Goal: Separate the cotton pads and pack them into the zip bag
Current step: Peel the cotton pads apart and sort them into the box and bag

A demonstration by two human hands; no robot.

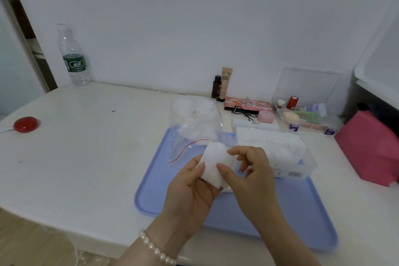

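Separation of a cotton pad stack above the tray, zip bag lying open-side near.

A small stack of cotton pads (212,165) is held by the left hand (192,190) while its top layer is pinched by the right hand (248,170); peeling is judged under way, with insertion into the zip bag (194,136) at the far left corner of the tray (151,196) next. The pad box (280,153) stands beside; cosmetics (226,84) line the far edge of the table (86,147), well clear.

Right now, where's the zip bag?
In the head view the zip bag lies centre-right on the table, its near end on the blue tray, left of the cotton box and just beyond both hands.
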